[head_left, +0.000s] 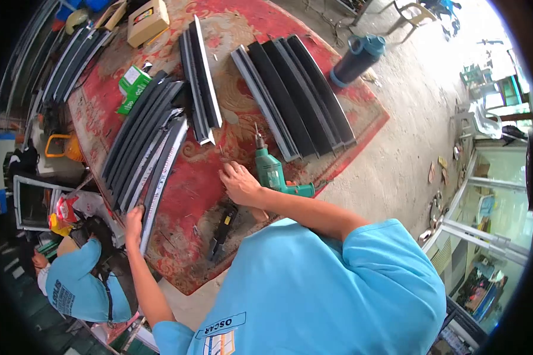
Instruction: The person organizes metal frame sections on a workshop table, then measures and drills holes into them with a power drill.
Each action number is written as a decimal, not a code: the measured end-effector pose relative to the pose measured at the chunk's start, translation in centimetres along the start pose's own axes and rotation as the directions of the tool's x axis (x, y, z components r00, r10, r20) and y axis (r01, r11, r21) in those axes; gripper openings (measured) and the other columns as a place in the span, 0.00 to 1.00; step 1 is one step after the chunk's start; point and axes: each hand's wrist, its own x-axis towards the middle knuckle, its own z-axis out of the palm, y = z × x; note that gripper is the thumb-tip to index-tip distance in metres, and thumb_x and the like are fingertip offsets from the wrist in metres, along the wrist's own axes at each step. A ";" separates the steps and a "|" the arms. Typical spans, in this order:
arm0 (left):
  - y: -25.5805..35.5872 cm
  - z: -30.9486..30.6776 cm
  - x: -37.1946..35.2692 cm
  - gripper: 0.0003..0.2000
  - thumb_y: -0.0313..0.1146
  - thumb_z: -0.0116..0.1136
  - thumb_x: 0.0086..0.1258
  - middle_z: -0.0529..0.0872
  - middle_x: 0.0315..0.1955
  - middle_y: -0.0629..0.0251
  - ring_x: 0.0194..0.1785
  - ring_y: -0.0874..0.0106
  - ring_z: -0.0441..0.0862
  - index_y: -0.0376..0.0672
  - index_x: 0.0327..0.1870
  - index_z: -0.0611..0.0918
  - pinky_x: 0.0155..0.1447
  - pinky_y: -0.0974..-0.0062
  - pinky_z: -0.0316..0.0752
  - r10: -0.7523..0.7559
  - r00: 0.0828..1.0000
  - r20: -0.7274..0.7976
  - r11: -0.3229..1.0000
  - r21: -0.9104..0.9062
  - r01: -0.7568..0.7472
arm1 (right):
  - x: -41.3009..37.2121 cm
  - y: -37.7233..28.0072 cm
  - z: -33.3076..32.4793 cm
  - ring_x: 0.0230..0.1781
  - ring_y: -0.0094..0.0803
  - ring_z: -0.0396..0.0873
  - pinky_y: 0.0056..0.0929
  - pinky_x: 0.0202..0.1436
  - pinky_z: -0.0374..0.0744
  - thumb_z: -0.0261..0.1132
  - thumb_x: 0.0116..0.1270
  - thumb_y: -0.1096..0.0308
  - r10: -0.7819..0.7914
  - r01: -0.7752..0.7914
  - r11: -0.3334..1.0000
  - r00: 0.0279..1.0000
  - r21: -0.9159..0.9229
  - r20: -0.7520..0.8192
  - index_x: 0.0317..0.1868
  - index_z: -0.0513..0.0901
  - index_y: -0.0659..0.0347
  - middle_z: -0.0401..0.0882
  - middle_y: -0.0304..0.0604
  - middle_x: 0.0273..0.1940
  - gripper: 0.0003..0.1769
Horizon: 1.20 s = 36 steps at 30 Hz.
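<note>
My left hand (134, 229) is closed around the near end of a pale aluminium profile (167, 158), which slants away over the red carpet. Dark profiles (141, 127) lie side by side just left of it. Low over the carpet, my right hand (241, 186) has its fingers bent down and drawn together; whatever is at the fingertips is too small to make out. Right beside that hand lies a green power drill (270, 168), its bit pointing away from me. A black tool with a yellow label (224, 232) rests nearer my body.
The red patterned carpet (180, 204) covers the worktop. More dark profiles (299, 97) lie at the right, and a narrower pair (198, 83) in the middle. A dark bottle (356, 62) stands by the far right edge. A green packet (133, 89) and cardboard box (148, 22) sit behind. A person (80, 284) crouches at left.
</note>
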 end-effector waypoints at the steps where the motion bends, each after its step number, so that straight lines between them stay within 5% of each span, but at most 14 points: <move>1: 3.3 2.3 -2.4 0.18 0.46 0.53 0.81 0.85 0.34 0.71 0.36 0.77 0.78 0.38 0.45 0.86 0.43 0.73 0.73 -0.122 0.992 0.040 0.987 -0.098 0.125 | -0.3 -0.2 -0.3 0.67 0.56 0.67 0.48 0.66 0.71 0.64 0.61 0.67 -0.024 0.025 0.999 0.999 0.030 -0.026 0.62 0.75 0.70 0.72 0.58 0.60 0.28; 4: 2.8 6.8 -4.7 0.28 0.66 0.55 0.72 0.81 0.26 0.73 0.26 0.77 0.75 0.46 0.38 0.85 0.31 0.74 0.72 -0.301 0.925 0.230 0.861 -0.352 0.368 | -1.2 -0.7 -1.6 0.66 0.58 0.68 0.50 0.68 0.71 0.66 0.61 0.65 -0.065 0.070 0.994 0.996 0.087 -0.054 0.56 0.76 0.71 0.71 0.58 0.61 0.25; 5: 5.1 9.3 -6.4 0.30 0.72 0.58 0.67 0.80 0.24 0.72 0.23 0.76 0.74 0.49 0.38 0.84 0.28 0.76 0.71 -0.295 0.893 0.338 0.771 -0.468 0.432 | -1.4 -1.3 -3.3 0.64 0.58 0.71 0.49 0.66 0.73 0.67 0.64 0.62 0.000 -0.017 0.956 0.998 0.293 0.056 0.55 0.76 0.71 0.72 0.59 0.60 0.25; 6: 4.5 12.0 -6.9 0.30 0.71 0.60 0.65 0.80 0.25 0.72 0.26 0.77 0.76 0.49 0.40 0.84 0.30 0.77 0.72 -0.302 0.928 0.220 0.774 -0.512 0.373 | -1.5 -1.7 -4.3 0.61 0.58 0.74 0.49 0.65 0.75 0.68 0.66 0.60 0.030 -0.114 0.871 0.983 0.477 0.180 0.55 0.76 0.71 0.73 0.60 0.58 0.25; 7: 5.3 12.6 -7.4 0.28 0.65 0.64 0.67 0.83 0.32 0.73 0.35 0.78 0.79 0.47 0.48 0.84 0.39 0.77 0.75 -0.156 0.920 0.359 0.804 -0.495 0.329 | -1.5 -1.8 -4.3 0.61 0.58 0.74 0.49 0.65 0.75 0.68 0.66 0.60 0.008 -0.092 0.871 0.985 0.483 0.174 0.55 0.76 0.71 0.73 0.60 0.58 0.25; 8: 5.6 14.8 -7.1 0.26 0.55 0.67 0.69 0.84 0.41 0.72 0.43 0.77 0.80 0.44 0.56 0.83 0.49 0.76 0.76 -0.056 0.961 0.269 0.870 -0.460 0.179 | -1.7 -1.9 -4.0 0.58 0.57 0.76 0.48 0.62 0.76 0.68 0.68 0.57 0.014 -0.098 0.756 0.991 0.648 0.133 0.54 0.77 0.71 0.74 0.60 0.55 0.25; 9: 7.0 16.7 -7.0 0.24 0.47 0.67 0.71 0.84 0.47 0.70 0.47 0.76 0.80 0.41 0.61 0.81 0.54 0.75 0.75 -0.104 0.953 0.284 0.839 -0.489 0.238 | -1.6 -2.0 -3.9 0.54 0.57 0.77 0.48 0.59 0.77 0.68 0.69 0.54 0.018 -0.093 0.610 0.994 0.787 0.103 0.52 0.77 0.70 0.75 0.61 0.52 0.26; 12: 12.7 21.4 -7.3 0.27 0.53 0.59 0.76 0.84 0.49 0.68 0.50 0.74 0.80 0.38 0.63 0.79 0.59 0.75 0.74 0.012 0.940 0.340 0.756 -0.619 0.215 | -1.3 -2.0 -4.7 0.52 0.56 0.78 0.46 0.58 0.77 0.67 0.71 0.54 0.053 -0.275 0.494 0.956 0.825 0.287 0.52 0.78 0.69 0.76 0.61 0.48 0.24; 14: 10.8 24.2 -4.3 0.33 0.65 0.46 0.78 0.82 0.51 0.67 0.50 0.74 0.80 0.40 0.62 0.79 0.57 0.75 0.74 0.094 0.951 0.296 0.761 -0.637 0.123 | -1.7 -1.4 -4.2 0.51 0.55 0.78 0.46 0.57 0.77 0.67 0.71 0.56 0.135 -0.164 0.616 0.986 0.771 0.103 0.51 0.78 0.68 0.76 0.60 0.48 0.22; 16: 14.1 25.2 -4.6 0.37 0.71 0.41 0.76 0.82 0.49 0.68 0.48 0.74 0.79 0.43 0.60 0.79 0.53 0.74 0.76 0.115 0.933 0.342 0.696 -0.697 0.170 | -1.7 -0.9 -6.0 0.51 0.54 0.78 0.45 0.57 0.77 0.67 0.71 0.58 0.186 -0.198 0.579 0.977 0.791 0.108 0.54 0.79 0.67 0.75 0.59 0.50 0.21; 19: 16.2 26.6 -3.9 0.39 0.74 0.40 0.73 0.82 0.46 0.69 0.47 0.74 0.79 0.44 0.60 0.79 0.49 0.73 0.77 0.149 0.924 0.352 0.639 -0.748 0.181 | -1.9 0.5 -8.6 0.53 0.44 0.79 0.39 0.59 0.78 0.68 0.71 0.60 0.191 -0.281 0.648 0.960 0.708 0.206 0.64 0.74 0.71 0.76 0.56 0.54 0.29; 26: 19.0 30.4 -1.8 0.38 0.76 0.42 0.70 0.81 0.41 0.68 0.42 0.71 0.81 0.46 0.56 0.78 0.46 0.71 0.79 0.119 0.923 0.365 0.592 -0.772 0.229 | -3.1 2.1 -11.0 0.57 0.45 0.81 0.39 0.59 0.81 0.72 0.66 0.60 0.282 -0.243 0.719 0.958 0.651 0.045 0.71 0.65 0.71 0.75 0.60 0.60 0.40; 32: 18.7 31.9 0.6 0.37 0.77 0.47 0.67 0.79 0.37 0.71 0.41 0.75 0.80 0.48 0.51 0.79 0.43 0.72 0.79 0.088 0.882 0.463 0.555 -0.758 0.343 | -3.6 3.2 -11.1 0.71 0.53 0.70 0.42 0.73 0.70 0.73 0.63 0.59 0.297 -0.263 0.720 0.953 0.642 0.057 0.74 0.62 0.72 0.70 0.65 0.68 0.46; 36: 19.1 31.8 0.7 0.40 0.77 0.45 0.69 0.81 0.44 0.67 0.47 0.72 0.81 0.46 0.61 0.76 0.50 0.69 0.80 0.109 0.899 0.424 0.629 -0.730 0.268 | -3.5 3.1 -11.3 0.73 0.55 0.68 0.42 0.75 0.69 0.75 0.61 0.57 0.295 -0.280 0.726 0.952 0.628 0.084 0.76 0.58 0.74 0.67 0.67 0.70 0.51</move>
